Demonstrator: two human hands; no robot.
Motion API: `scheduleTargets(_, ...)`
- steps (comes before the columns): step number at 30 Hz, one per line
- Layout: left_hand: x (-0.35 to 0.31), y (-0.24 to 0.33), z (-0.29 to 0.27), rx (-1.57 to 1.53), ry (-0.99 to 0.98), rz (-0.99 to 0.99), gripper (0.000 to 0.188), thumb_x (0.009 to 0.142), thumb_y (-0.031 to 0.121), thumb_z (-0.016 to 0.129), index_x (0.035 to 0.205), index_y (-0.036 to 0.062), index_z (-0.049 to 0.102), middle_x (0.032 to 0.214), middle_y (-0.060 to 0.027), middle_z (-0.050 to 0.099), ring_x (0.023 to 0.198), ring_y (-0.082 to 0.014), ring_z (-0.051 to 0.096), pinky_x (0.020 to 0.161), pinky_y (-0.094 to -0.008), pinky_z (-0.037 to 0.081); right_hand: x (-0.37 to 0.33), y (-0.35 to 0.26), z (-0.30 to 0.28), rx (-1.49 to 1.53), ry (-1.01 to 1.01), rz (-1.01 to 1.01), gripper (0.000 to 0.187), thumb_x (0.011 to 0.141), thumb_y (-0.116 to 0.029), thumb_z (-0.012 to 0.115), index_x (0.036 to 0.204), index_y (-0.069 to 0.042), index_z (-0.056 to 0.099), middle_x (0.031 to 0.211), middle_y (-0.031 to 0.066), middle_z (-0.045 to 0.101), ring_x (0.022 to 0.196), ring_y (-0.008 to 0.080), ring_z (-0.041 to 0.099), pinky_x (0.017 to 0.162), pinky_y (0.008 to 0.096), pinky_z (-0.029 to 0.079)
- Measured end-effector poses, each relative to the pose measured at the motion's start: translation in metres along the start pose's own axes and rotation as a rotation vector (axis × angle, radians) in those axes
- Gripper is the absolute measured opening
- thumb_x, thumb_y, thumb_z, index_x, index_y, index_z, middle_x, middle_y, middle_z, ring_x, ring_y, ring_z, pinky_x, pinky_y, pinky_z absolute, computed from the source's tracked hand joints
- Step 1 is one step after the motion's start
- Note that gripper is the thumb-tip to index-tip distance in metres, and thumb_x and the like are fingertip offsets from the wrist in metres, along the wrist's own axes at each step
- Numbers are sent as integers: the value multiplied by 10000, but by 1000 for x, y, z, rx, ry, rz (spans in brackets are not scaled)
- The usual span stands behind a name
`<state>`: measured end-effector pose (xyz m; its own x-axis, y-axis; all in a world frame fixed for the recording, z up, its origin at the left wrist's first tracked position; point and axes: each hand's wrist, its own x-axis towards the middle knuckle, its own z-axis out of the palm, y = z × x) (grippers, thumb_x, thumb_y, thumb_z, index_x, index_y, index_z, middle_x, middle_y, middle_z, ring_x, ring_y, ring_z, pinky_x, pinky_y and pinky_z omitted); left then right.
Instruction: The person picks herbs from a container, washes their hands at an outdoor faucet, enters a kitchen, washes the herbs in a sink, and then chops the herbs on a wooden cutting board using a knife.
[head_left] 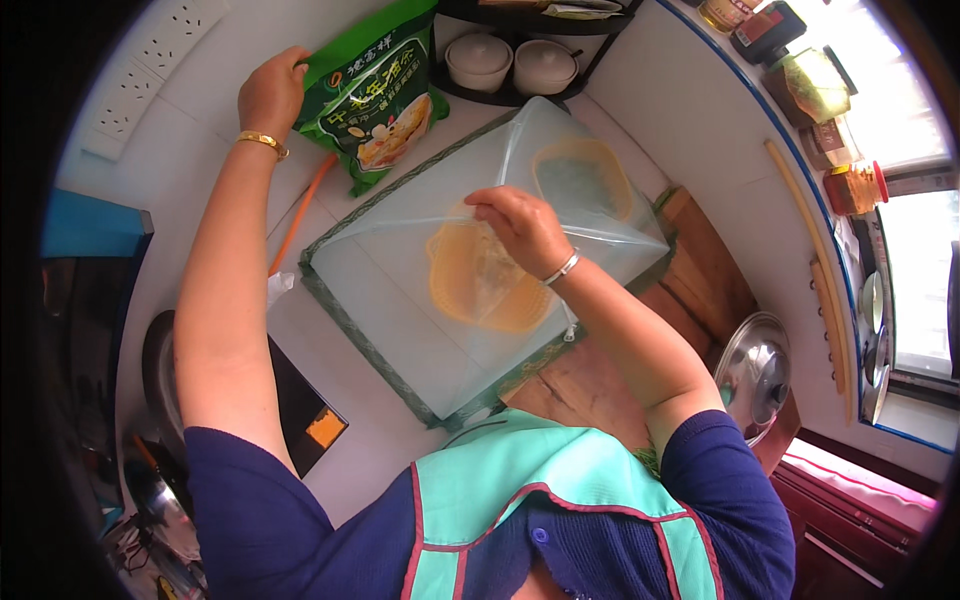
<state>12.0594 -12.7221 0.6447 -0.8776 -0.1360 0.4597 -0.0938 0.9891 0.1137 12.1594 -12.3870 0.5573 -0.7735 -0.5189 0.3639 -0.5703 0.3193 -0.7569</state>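
Teal apron over navy top, nearest camera. One orange rod lying on white bench at left. Left hand, gold bangle on wrist, fingers closed on top corner of one green food bag lying on bench. One mesh food cover, green-trimmed, mid-bench; two orange baskets visible beneath. Right hand, silver bracelet, fingers pinched at cover's peak. Two white lidded bowls on black rack behind. One steel pot lid on wooden board at right. Several jars along window sill.
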Motion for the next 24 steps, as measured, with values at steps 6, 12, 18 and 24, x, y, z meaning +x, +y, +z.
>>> scheduleTargets(6,0,7,1,-12,9,-1,166,880,211,545,1016,175,634,861,-80,667,811,-302,623,672,-395,491,21,-21,46,94,-42,-38,179,840,-95,606,1015,-61,615,923,122,645,847,289,626,746,362,502)
scheduleTargets(12,-8,-17,4,0,13,19,188,880,248,558,1036,177,634,867,-101,662,793,-303,625,673,-380,488,35,17,-47,-106,294,61,267,809,-224,666,1040,-92,647,970,128,657,885,274,632,796,354,492)
scheduleTargets(18,1,-4,11,-69,57,65,189,877,252,563,1037,176,631,859,-94,662,790,-305,622,671,-375,487,-39,214,-126,-361,116,967,625,917,-489,389,1227,36,528,1237,234,543,1169,366,499,981,391,363)
scheduleTargets(24,-3,-11,9,-60,44,56,188,881,246,559,1040,173,628,857,-90,661,785,-301,619,673,-370,484,-28,193,-50,-77,-119,1050,618,910,-493,406,1197,36,545,1169,238,575,1109,363,530,945,386,383)
